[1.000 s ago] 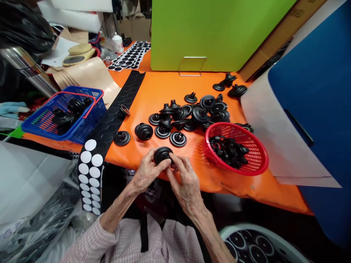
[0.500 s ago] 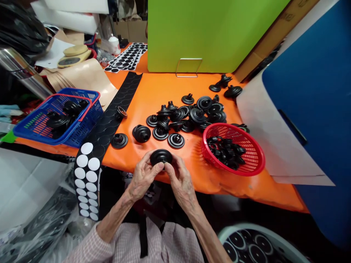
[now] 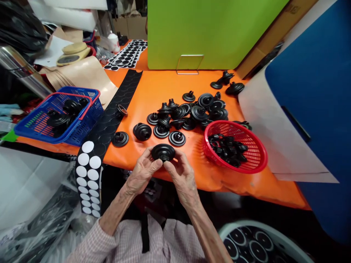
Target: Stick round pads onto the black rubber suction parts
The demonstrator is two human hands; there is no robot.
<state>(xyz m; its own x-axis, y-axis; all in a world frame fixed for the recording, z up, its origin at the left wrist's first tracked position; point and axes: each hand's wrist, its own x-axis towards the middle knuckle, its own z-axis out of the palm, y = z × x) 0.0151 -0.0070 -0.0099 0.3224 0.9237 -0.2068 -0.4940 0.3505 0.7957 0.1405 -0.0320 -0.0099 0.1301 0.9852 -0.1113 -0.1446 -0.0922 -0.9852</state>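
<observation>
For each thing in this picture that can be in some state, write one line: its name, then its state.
Left hand: gripping the round black rubber part.
Right hand: gripping the same part.
Round black rubber part: held above the table edge.
Red basket: upright, partly filled with small black pieces.
Blue basket: upright, holding black parts.
Sticker strip: hanging over the table edge.

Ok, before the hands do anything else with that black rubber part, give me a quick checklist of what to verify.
1. Both hands on the black rubber part: ok, left hand and right hand pinch it.
2. Part held above the orange table edge: ok.
3. Underside seating: cannot tell, hidden.
4. Red basket within reach at right: ok, holds small black pieces.
5. Loose parts pile clear of hands: ok.
</observation>
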